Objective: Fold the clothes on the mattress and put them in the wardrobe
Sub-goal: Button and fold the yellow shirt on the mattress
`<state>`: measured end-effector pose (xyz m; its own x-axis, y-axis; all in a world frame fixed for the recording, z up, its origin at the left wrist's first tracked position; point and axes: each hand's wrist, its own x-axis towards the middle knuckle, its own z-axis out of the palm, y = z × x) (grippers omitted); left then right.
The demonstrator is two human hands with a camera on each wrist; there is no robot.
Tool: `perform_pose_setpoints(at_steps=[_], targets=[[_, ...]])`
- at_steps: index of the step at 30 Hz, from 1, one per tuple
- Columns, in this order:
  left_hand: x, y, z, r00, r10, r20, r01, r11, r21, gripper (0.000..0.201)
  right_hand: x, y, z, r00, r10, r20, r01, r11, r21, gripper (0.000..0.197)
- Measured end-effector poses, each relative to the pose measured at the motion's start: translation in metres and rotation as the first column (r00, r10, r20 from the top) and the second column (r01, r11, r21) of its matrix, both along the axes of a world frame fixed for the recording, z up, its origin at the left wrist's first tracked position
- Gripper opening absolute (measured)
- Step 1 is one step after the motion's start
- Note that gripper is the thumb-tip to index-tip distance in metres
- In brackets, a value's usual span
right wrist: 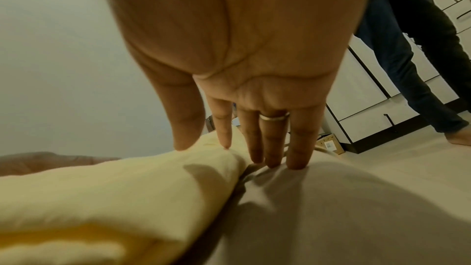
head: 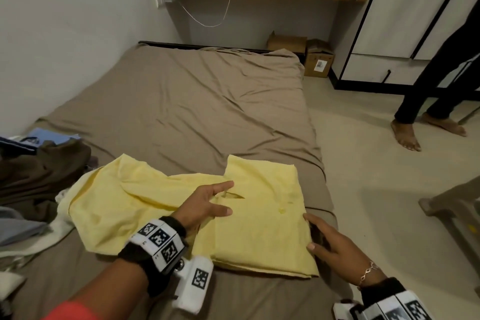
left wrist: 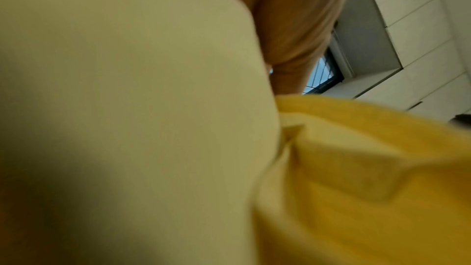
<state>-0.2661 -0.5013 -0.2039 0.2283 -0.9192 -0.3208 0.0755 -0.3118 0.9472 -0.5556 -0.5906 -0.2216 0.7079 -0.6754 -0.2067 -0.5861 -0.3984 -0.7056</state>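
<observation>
The pale yellow cotton polo shirt [head: 207,215] looked soft and limp, best gripped along folded edges. The left hand [head: 205,205] lay flat, fingers straight; the right hand [head: 330,241] touched its edge, fingers extended.

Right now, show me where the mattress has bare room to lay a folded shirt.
Free: the broad brown sheet of the mattress beyond the yellow shirt, up to the far wall. Crowded: the left edge, heaped with a clothes pile. Left hand and right hand occupy the shirt.
</observation>
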Motion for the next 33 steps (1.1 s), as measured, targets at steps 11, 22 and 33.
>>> perform_pose_setpoints(at_steps=[11, 22, 33], targets=[[0.011, 0.018, -0.009, 0.993, 0.086, -0.083, -0.083, 0.996, 0.044, 0.023, 0.071, 0.02, 0.056, 0.991, 0.017, -0.129, -0.057, 0.947, -0.317, 0.035], [0.014, 0.026, -0.022, 0.955, 0.129, -0.267, -0.12, 0.991, 0.05, 0.025, 0.175, 0.026, 0.029, 0.881, -0.025, -0.472, -0.147, 0.935, -0.323, 0.028], [0.019, 0.03, -0.025, 0.928, 0.121, -0.352, -0.119, 0.993, 0.029, 0.024, 0.174, 0.013, 0.022, 0.947, -0.079, -0.312, 0.006, 0.974, -0.228, 0.03]])
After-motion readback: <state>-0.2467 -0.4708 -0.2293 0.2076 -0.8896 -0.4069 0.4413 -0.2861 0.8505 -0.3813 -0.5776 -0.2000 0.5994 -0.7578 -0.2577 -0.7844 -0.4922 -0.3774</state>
